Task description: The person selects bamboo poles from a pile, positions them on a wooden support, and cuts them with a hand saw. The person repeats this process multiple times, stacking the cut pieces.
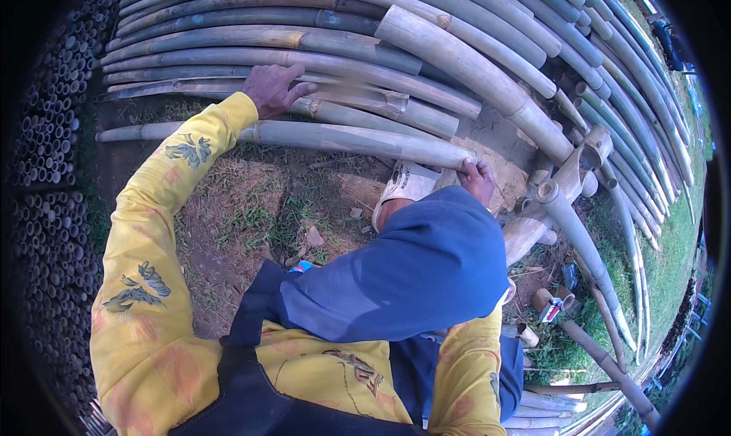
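A long pale-green bamboo pole (343, 137) lies crosswise in front of me, nearest of the row. My right hand (477, 181), partly hidden behind my blue-clad knee, has its fingers closed on the pole's right end. My left hand (274, 89) is over the poles farther left, thumb and fingers apart, with nothing seen in it. Close to that hand lies a split bamboo piece (358, 97) with a rough broken end. My sandalled foot (407, 183) rests just below the near pole.
Many bamboo poles (251, 36) lie side by side beyond. A thick bamboo pole (464, 67) slants down to a wooden support (529, 230) at my right. Another bamboo pole (582, 242) leans there. Stacked cut bamboo (53, 230) fills the far left. Grass and soil (259, 207) lie between.
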`<action>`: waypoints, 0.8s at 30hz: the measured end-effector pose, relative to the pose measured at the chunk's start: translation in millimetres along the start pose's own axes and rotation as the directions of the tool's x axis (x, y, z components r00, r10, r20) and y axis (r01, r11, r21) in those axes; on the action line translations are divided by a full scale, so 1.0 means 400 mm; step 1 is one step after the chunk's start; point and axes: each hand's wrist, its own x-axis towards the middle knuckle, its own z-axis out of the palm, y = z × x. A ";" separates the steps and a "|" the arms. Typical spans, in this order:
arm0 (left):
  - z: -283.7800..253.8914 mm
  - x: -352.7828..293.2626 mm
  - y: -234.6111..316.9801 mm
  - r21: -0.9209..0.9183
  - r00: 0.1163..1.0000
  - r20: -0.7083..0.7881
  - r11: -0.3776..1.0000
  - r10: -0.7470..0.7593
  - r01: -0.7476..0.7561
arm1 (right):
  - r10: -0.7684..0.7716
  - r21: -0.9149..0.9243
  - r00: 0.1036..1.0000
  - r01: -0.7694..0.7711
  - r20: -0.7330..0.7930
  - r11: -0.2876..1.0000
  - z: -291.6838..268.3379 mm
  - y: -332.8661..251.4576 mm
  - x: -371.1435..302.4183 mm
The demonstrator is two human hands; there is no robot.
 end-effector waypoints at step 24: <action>0.418 -0.308 0.231 -0.039 0.786 0.566 0.944 -0.250 0.328 | 0.010 -0.303 0.999 0.003 0.042 0.953 -0.086 -0.057 -0.240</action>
